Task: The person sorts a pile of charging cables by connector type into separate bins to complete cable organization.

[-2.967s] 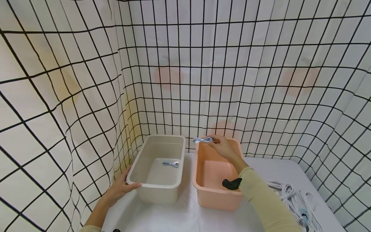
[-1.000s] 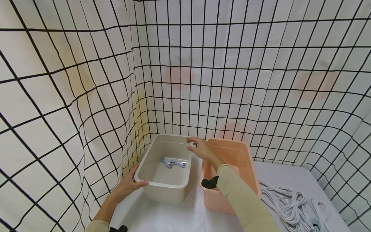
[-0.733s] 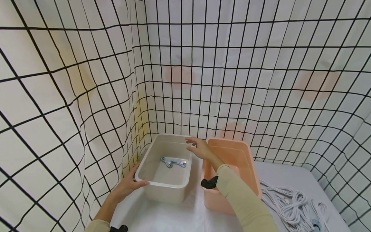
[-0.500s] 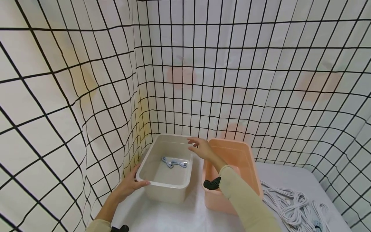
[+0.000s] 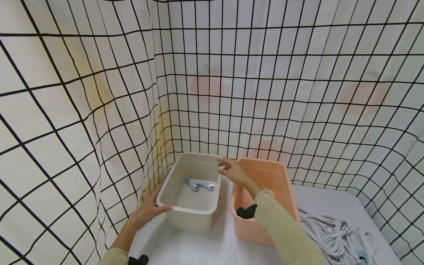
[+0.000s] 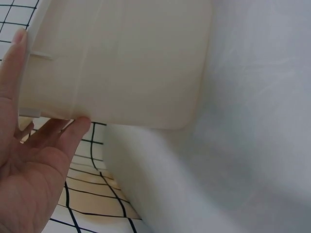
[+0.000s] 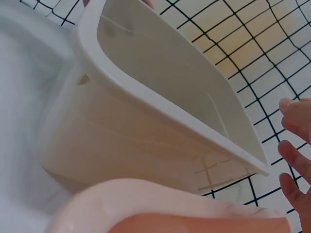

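Two light-blue bundled USB cables [image 5: 200, 185] lie close together on the floor of the cream tub [image 5: 188, 211]. My left hand [image 5: 147, 211] holds the tub's front-left corner; in the left wrist view its thumb runs along the rim and other fingers touch the outer wall [image 6: 121, 63]. My right hand [image 5: 233, 171] hovers by the cream tub's back-right rim, fingers apart and loosely bent, with nothing between them. Only its fingertips [image 7: 294, 153] appear at the right edge of the right wrist view.
A peach tub [image 5: 251, 230] stands right of the cream one, under my right forearm. Several bundled white cables [image 5: 338, 235] lie on the white-covered table [image 5: 318, 189] at the right. Black grid netting [image 5: 228, 92] over white cloth encloses the back and sides.
Three seconds ago my right hand held one cable bundle above the peach tub; that bundle now lies beside the other in the cream tub. Lately the right hand has drifted slightly right, empty.
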Demonstrator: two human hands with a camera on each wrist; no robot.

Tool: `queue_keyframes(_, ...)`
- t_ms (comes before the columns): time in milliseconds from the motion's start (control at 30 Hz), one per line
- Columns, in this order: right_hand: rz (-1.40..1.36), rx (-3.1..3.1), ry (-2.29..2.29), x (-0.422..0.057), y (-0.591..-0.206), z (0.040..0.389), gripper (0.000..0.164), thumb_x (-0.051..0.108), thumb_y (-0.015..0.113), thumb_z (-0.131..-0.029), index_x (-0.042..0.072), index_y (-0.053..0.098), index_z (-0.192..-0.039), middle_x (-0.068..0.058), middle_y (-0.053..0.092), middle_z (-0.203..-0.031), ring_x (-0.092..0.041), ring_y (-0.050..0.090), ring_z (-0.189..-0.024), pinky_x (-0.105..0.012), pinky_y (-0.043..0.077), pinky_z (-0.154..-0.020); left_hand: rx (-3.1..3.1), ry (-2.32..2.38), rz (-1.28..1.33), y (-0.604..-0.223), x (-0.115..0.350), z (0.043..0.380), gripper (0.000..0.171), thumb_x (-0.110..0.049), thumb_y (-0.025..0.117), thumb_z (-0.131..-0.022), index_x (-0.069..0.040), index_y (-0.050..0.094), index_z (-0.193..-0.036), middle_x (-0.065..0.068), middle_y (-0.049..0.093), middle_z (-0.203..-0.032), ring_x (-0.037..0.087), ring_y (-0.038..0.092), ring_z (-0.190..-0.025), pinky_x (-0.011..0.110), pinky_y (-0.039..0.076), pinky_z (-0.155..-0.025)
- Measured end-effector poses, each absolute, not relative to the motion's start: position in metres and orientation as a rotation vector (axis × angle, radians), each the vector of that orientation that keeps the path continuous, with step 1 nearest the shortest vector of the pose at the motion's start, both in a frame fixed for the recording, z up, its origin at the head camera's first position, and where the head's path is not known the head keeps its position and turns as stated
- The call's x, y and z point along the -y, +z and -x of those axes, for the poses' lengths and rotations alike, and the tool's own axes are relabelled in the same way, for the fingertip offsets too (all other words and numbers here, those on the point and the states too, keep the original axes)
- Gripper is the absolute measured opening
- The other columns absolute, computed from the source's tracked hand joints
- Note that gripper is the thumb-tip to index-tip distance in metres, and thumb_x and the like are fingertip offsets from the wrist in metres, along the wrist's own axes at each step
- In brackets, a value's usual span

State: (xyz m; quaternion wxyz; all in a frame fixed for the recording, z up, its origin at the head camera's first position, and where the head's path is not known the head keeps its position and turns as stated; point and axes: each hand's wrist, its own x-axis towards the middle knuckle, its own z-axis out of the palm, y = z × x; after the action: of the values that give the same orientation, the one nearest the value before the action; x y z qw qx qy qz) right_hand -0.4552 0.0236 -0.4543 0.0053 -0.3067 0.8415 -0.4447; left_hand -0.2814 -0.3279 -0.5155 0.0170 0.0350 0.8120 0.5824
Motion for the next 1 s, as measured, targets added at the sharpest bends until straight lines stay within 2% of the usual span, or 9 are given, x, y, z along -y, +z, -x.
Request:
queue_keyframes(367, 0.978, -2.618, -1.438, -0.045, -0.46, 0.453, 0.05, 0.006, 0.069, -0.098, -0.002, 0.055, -0.146, -0.018, 0.069, -0.125, -0.039, 0.066, -0.108, -0.048, 0.058, -0.087, -2.518, 1.819, -0.106, -0.519, 0.328, 0.284, 0.1, -0.018, 0.083, -0.09, -0.017, 0.018, -0.165, 0.029, 0.029, -0.159, 0.051, 0.04, -0.137, 0.059, 0.048, -0.101)
queue_keyframes(633, 0.965, -2.621, -1.41, -0.056, -0.463, 0.454, 0.049, 0.009, 0.071, -0.099, 0.005, 0.058, -0.146, -0.015, 0.07, -0.124, -0.036, 0.067, -0.107, -0.046, 0.058, -0.087, -2.513, 1.825, -0.122, -0.52, 0.329, 0.284, 0.098, -0.015, 0.083, -0.09, -0.017, 0.02, -0.164, 0.028, 0.031, -0.158, 0.05, 0.04, -0.137, 0.056, 0.049, -0.1)
queue_keyframes(833, 0.96, -2.6, -1.426, -0.061, -0.461, 0.449, 0.049, 0.008, 0.069, -0.1, 0.003, 0.056, -0.147, -0.022, 0.067, -0.127, -0.038, 0.067, -0.107, -0.046, 0.059, -0.085, -2.514, 1.821, -0.12, -0.519, 0.328, 0.283, 0.099, -0.016, 0.083, -0.089, -0.016, 0.019, -0.164, 0.029, 0.031, -0.157, 0.05, 0.041, -0.136, 0.056, 0.05, -0.099)
queue_keyframes(1000, 0.953, -2.627, -1.434, -0.067, -0.46, 0.446, 0.05, 0.009, 0.07, -0.099, 0.003, 0.056, -0.147, -0.019, 0.069, -0.125, -0.037, 0.066, -0.106, -0.044, 0.059, -0.085, -2.512, 1.815, -0.101, -0.516, 0.327, 0.282, 0.1, -0.017, 0.084, -0.089, -0.017, 0.018, -0.164, 0.029, 0.029, -0.159, 0.051, 0.04, -0.137, 0.058, 0.048, -0.101)
